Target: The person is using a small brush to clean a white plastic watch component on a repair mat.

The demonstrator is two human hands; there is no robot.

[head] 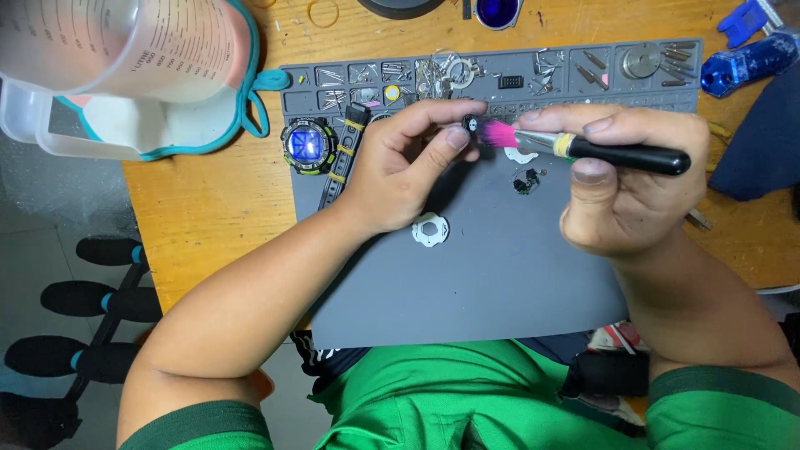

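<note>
One small dark part [472, 124] sits pinched in the left hand [400, 171], its fingers closed on it above the far middle of the grey mat [500, 283]. Touching it from the right are the pink bristles of a black-handled brush [583, 148], gripped by the right hand [633, 179]. A white ring [430, 229] lies near on the mat; a black digital watch [309, 146] rests at the left. The orange surface [208, 208] carries everything.
</note>
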